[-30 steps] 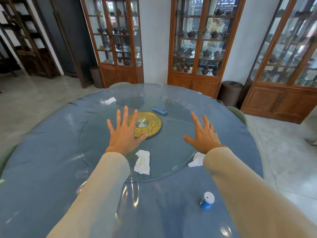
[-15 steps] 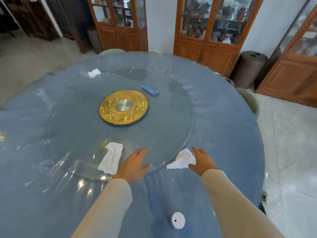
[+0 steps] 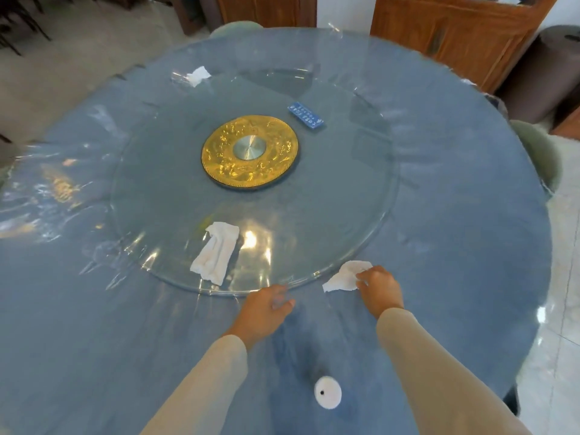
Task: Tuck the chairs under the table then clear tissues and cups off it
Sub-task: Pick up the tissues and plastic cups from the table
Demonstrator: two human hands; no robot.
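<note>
A round blue table (image 3: pixel 455 233) carries a glass turntable (image 3: pixel 150 171) with a gold centre disc (image 3: pixel 251 150). My right hand (image 3: pixel 379 290) pinches a crumpled white tissue (image 3: pixel 343 277) at the turntable's near right rim. My left hand (image 3: pixel 266 309) rests with loosely curled fingers at the glass edge, holding nothing. A second tissue (image 3: pixel 216 252) lies on the glass to the left of my left hand. A third tissue (image 3: pixel 197 76) lies at the far left. A cup with a white lid (image 3: pixel 328 392) stands near me between my forearms.
A small blue box (image 3: pixel 306 115) lies on the glass beyond the gold disc. Green chair backs show at the far edge (image 3: pixel 235 26) and the right edge (image 3: pixel 536 152). Wooden cabinets (image 3: pixel 452 29) and a dark round bin (image 3: pixel 546 70) stand behind the table.
Both hands drew back from the middle of the turntable to its near rim. My right hand closed its fingers on the tissue at the right. The view tilted down.
</note>
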